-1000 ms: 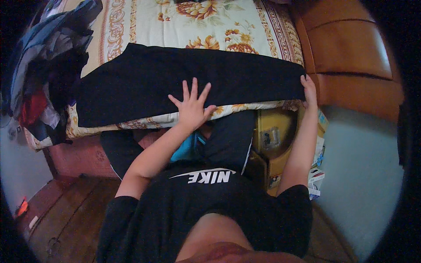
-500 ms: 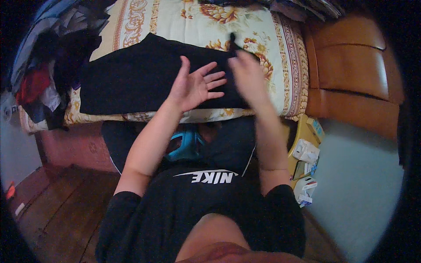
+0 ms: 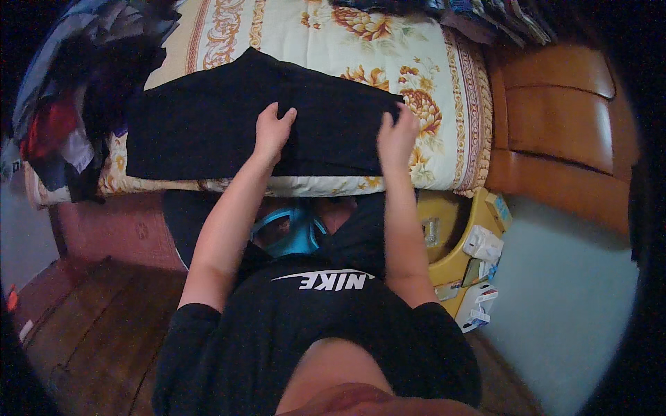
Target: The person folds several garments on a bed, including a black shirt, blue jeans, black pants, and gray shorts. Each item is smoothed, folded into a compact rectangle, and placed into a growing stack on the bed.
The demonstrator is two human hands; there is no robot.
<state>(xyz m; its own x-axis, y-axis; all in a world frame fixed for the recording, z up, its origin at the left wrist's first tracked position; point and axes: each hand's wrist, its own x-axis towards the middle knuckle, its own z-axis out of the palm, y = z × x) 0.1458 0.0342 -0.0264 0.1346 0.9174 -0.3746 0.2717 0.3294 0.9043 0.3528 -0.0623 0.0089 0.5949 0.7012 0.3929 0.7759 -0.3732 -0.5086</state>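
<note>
A black garment (image 3: 208, 125) lies spread and folded over on a patterned quilt (image 3: 319, 48), its near edge close to the quilt's front edge. Whether it is a pair of trousers or a top cannot be made out. My left hand (image 3: 272, 132) rests over the garment's middle, thumb and fingers apart and nothing between them. At the garment's right edge is my right hand (image 3: 399, 139), thumb apart from the fingers. Its fingertips are near the far right corner, and no cloth shows gripped in them.
Piled clothes (image 3: 62, 132) lie on the left, with more clothing (image 3: 479, 14) at the far right. A brown leather seat (image 3: 555, 111) stands right of the quilt. Below it, a yellow stool (image 3: 451, 260) carries small packets. Something bright blue (image 3: 295, 232) shows beneath the quilt's edge.
The garment's raised right end has been let down flat. My right hand has come down towards me at that edge. My left hand has turned from palm up and shifted left.
</note>
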